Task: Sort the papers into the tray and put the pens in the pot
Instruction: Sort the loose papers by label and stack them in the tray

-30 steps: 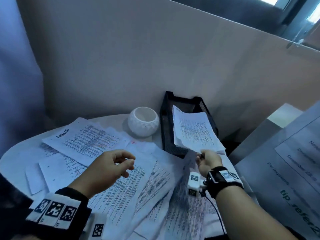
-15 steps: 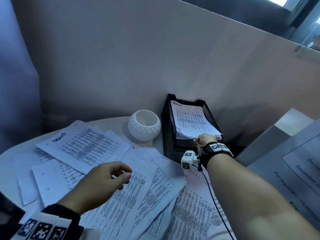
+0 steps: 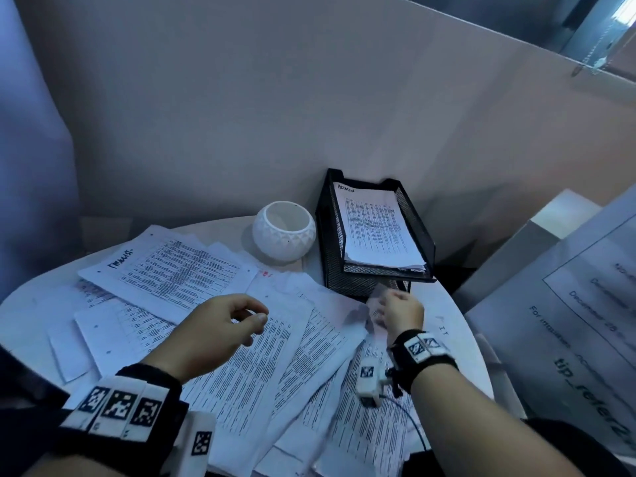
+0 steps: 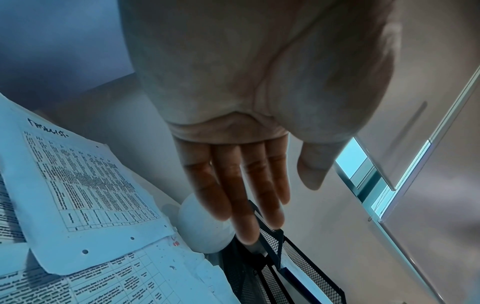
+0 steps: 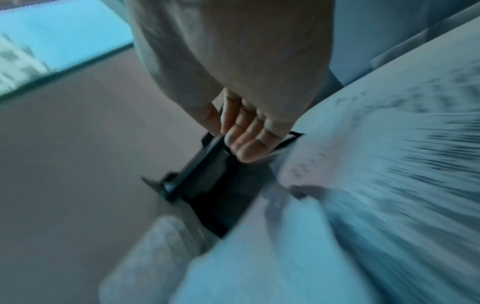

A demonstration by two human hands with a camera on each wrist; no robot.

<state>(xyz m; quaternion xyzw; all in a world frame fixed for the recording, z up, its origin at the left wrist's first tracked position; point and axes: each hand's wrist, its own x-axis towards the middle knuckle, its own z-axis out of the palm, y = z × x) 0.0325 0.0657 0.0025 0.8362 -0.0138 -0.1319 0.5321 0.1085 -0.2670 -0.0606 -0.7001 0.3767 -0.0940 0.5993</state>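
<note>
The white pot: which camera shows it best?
The head view: the white pot stands whole beside the tray, its open mouth visible. The left wrist view shows only its side behind the fingers; the right wrist view is too blurred to tell.

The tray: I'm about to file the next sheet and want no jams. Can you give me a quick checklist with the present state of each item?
1. Tray top tier holds a squared stack, the ADMIN sheet on top: ok.
2. Left hand free, fingers relaxed above the loose papers: ok.
3. Right hand empty: cannot tell, motion blur.
4. Lower tier free: cannot tell, hidden.
5. Pot clear of the tray's mouth: ok.
6. Pens in sight: not ok, none visible.
</note>
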